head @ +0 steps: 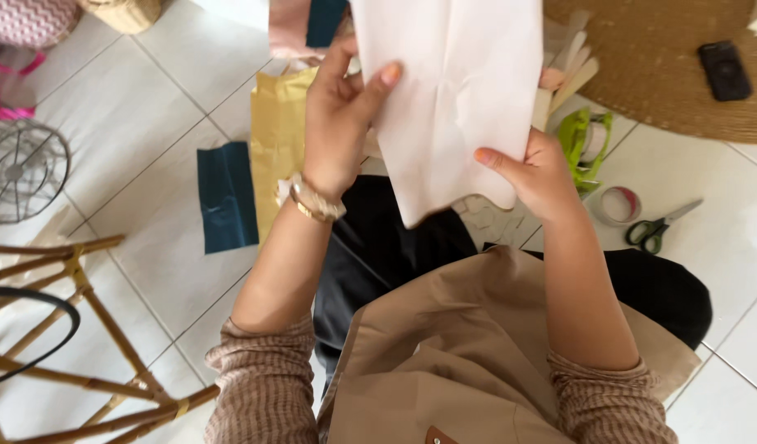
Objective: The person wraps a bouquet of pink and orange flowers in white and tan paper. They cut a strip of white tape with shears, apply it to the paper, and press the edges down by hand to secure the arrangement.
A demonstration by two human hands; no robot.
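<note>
A pale pink folded sheet of paper [456,90] is held up in front of me, over my lap. My left hand [339,123] grips its left edge, thumb on the front; a gold watch sits on that wrist. My right hand [536,171] pinches the sheet's lower right edge, thumb on the front. Both hands are closed on the sheet. Under it lies a gold sheet [277,140] on the floor tiles.
A dark teal sheet [226,197] lies to the left. Green-handled scissors [656,230], a tape roll [618,205] and a green tape dispenser [584,140] sit to the right. A woven mat [658,82] holds a black phone [724,70]. A rattan frame [74,329] stands lower left.
</note>
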